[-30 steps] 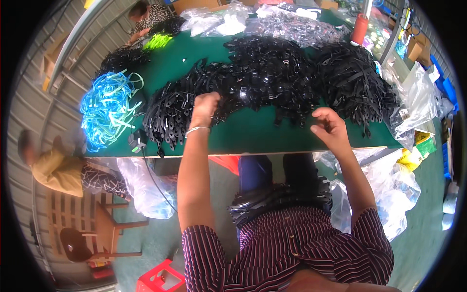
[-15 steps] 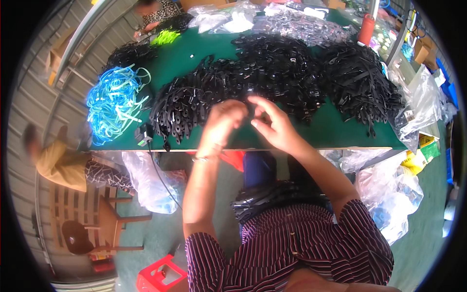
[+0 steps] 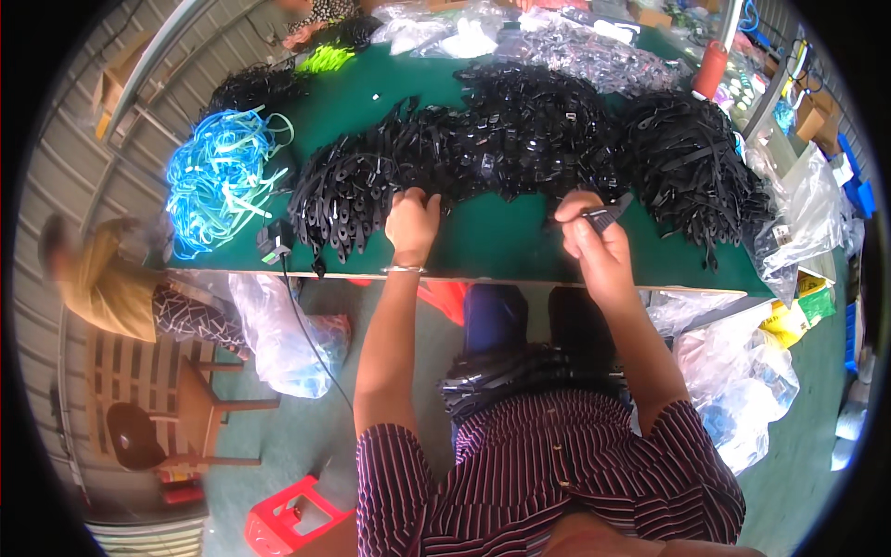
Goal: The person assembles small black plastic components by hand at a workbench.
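My right hand (image 3: 599, 249) is closed over the table's front part, pinching a short black strap (image 3: 608, 213) whose flat tip points up to the right. At the near edge of a long heap of black straps (image 3: 353, 176), my left hand (image 3: 413, 226) is closed with its fingers curled in. What those fingers hold, if anything, is hidden. Small shiny buckle-like parts (image 3: 529, 144) show in the middle of the heap. Another heap of black straps (image 3: 691, 158) lies to the right of my right hand. More black straps (image 3: 520, 376) rest across my lap.
A tangle of blue cords (image 3: 223, 181) and a small black box with a cable (image 3: 275, 243) sit on the green table (image 3: 492, 223) at left. Clear plastic bags (image 3: 585, 51) lie at the back. A red stool (image 3: 302, 520) stands below; people are at the left and far side.
My hands have moved apart: the left one down to the left, the right one to the right and nearer. A black strap now shows plainly in my right hand.
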Demonstrator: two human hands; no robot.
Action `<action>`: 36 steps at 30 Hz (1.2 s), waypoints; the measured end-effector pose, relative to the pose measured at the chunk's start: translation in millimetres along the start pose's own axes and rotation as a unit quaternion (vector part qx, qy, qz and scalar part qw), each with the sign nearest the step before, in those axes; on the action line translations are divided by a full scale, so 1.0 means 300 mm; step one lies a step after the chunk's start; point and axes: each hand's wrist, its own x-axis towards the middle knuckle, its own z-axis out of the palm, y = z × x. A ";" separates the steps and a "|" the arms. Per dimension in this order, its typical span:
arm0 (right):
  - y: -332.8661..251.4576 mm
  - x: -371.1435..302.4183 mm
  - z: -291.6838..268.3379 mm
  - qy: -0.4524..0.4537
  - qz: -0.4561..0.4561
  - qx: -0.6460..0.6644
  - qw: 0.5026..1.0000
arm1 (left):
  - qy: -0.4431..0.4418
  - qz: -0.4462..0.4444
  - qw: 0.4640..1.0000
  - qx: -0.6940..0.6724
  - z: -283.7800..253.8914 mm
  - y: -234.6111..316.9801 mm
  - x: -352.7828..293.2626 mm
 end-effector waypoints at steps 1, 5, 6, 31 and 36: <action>-0.016 -0.004 -0.004 -0.021 0.003 0.038 0.999 | -0.027 -0.020 0.997 0.068 -0.001 0.013 0.014; -0.056 -0.054 -0.021 -0.010 0.061 -0.015 0.998 | -0.047 0.013 0.989 0.136 0.023 0.064 0.029; -0.065 -0.063 -0.015 -0.009 0.063 -0.015 0.998 | -0.054 0.013 0.991 0.119 0.031 0.075 0.020; -0.058 -0.235 0.012 -0.066 0.255 0.036 0.964 | -0.318 -0.098 0.687 -0.646 -0.205 0.358 -0.524; -0.049 -0.252 0.013 -0.042 0.235 0.001 0.971 | -0.273 -0.104 0.705 -0.646 -0.234 0.329 -0.547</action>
